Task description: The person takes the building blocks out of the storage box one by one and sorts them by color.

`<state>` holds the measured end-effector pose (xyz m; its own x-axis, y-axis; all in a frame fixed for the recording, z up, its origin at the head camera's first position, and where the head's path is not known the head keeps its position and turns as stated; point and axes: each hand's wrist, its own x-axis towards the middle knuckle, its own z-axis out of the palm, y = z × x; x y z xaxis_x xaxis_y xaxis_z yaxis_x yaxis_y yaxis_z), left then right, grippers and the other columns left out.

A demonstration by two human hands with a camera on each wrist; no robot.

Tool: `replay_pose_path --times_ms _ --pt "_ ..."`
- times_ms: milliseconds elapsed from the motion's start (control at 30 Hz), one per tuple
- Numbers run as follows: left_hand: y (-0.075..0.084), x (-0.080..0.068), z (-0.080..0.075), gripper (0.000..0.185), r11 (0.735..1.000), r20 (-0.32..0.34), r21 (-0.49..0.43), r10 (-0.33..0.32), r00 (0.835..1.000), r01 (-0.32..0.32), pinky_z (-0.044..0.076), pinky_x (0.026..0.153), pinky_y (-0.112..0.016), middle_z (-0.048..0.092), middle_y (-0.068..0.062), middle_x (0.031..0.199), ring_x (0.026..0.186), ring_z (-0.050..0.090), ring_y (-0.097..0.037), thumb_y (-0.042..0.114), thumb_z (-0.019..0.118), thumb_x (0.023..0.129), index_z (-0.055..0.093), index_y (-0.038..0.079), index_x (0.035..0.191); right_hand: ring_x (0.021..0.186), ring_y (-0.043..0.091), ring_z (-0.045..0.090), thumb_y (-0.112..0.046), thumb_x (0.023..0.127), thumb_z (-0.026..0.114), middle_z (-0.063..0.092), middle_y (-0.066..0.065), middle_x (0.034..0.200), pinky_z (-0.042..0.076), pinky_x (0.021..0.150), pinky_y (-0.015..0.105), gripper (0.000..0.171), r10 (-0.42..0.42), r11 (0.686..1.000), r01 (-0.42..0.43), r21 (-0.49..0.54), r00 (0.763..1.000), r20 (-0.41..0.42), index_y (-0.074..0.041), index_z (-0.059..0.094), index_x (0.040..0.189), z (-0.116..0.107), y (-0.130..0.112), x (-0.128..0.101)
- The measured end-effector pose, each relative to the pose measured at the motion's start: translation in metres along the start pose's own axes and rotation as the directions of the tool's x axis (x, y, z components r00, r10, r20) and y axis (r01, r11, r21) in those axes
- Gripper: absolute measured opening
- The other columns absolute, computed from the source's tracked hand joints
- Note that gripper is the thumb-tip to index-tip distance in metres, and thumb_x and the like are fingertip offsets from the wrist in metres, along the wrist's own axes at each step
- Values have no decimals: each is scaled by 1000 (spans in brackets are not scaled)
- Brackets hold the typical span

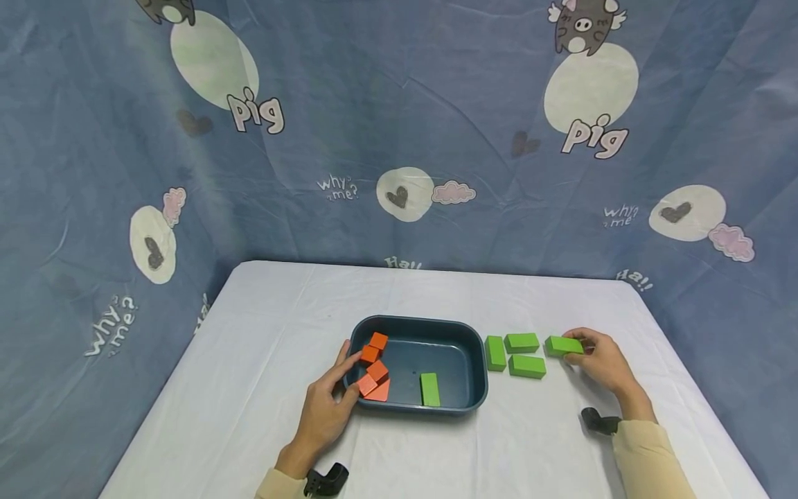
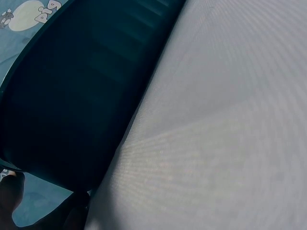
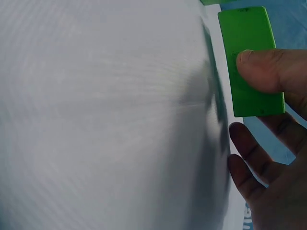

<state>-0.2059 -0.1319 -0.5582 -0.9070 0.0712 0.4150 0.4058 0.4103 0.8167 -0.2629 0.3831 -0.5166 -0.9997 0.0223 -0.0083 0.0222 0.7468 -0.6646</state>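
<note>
The left wrist view was filled mostly by two surfaces. A dark teal tub (image 2: 81, 91) took up the upper left, seen from very close along its outer wall, which curved down from the top edge toward the lower left. Faint horizontal ridges showed on that wall. A white tablecloth (image 2: 225, 124) covered the right and lower part, its weave showing a fine rippled pattern. At the bottom left corner, dark and in shadow, parts of the left hand (image 2: 29, 211) lay against the tub's base. A strip of blue patterned cloth (image 2: 24, 14) showed in the top left corner, with a pale circle and lettering.
</note>
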Motion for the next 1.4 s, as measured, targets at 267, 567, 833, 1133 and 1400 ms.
replay_pose_path --times_ms 267,567,833,1133,1400 --pt "2 0 0 47 1000 1 -6 2 1000 -2 28 112 -13 43 -10 156 141 44 -25 12 69 95 61 3 140 105 38 62 -5 86 74 67 22 115 46 93 56 35 -8 1000 8 -30 1000 0 4 66 119 7 3 -3" --pt "3 1 -1 47 1000 2 1 8 1000 -8 28 112 -13 43 -11 156 141 44 -25 12 70 95 61 1 140 111 41 58 -15 86 77 64 24 122 44 97 59 47 28 1000 -28 -3 999 26 4 62 127 6 1 -3" --pt "3 0 -1 47 1000 1 8 0 1000 0 27 111 -13 43 -9 156 141 44 -25 12 70 95 62 3 140 123 48 49 -22 87 78 55 28 136 44 97 63 59 36 999 -37 13 999 39 3 57 137 1 -6 -7" --pt "2 1 -1 47 1000 -13 4 25 1000 -25 27 112 -13 44 -12 156 140 45 -28 8 70 93 62 3 140 127 50 46 -27 92 74 52 28 139 39 99 67 59 -10 1000 10 4 1000 -9 2 54 139 -4 -18 -6" --pt "0 0 -1 47 1000 0 -6 14 1000 -14 27 111 -13 43 -10 157 141 44 -26 10 69 94 61 2 140 126 48 47 -23 92 74 55 27 137 37 102 64 56 -84 996 84 3 995 -48 3 55 138 -6 -33 -6"
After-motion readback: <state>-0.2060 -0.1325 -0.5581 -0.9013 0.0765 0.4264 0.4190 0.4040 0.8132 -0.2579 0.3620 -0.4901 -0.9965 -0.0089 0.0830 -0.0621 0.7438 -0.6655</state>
